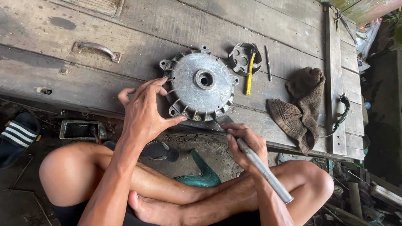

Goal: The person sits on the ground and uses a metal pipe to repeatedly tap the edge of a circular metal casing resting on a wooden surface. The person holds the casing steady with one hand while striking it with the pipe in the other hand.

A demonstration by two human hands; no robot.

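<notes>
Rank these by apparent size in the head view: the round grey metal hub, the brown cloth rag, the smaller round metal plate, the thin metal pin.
1. Round grey metal hub
2. Brown cloth rag, nearly as large
3. Smaller round metal plate
4. Thin metal pin

A brown rag lies on the wooden boards, near a yellow-handled tool, maybe a screwdriver.
</notes>
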